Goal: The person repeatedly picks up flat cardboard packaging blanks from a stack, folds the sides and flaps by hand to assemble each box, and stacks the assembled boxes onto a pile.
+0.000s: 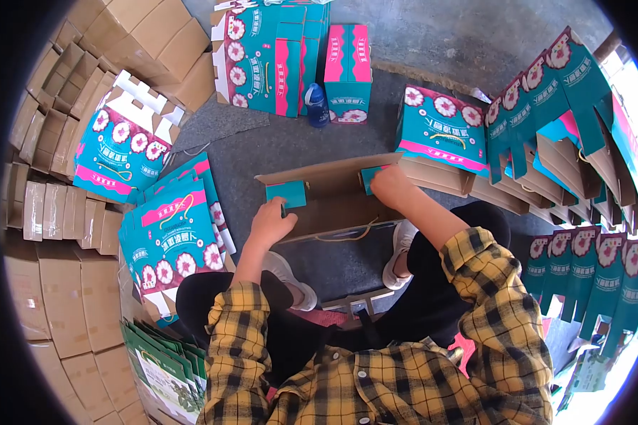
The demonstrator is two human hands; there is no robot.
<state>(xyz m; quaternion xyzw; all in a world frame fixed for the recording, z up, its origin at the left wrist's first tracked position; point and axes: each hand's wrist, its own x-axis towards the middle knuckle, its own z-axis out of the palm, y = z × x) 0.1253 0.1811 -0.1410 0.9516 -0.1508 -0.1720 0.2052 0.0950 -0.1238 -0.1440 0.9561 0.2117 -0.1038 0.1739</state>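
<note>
An open cardboard box (331,178) stands between my feet, its brown inside facing up and a cord handle (347,236) hanging at the near side. My left hand (271,222) is curled at the box's left end, fingers against a teal end flap (286,193) that is folded inward. At the right end, my right hand (393,187) has its fingers bent over the other teal flap (368,180); its fingertips are partly hidden.
Printed teal-and-pink boxes (443,127) and flattened cartons (166,237) surround me. Plain brown cartons (64,283) are stacked along the left. A blue bottle (317,106) stands on the grey floor (262,152) ahead. More folded cartons (560,106) lean at right.
</note>
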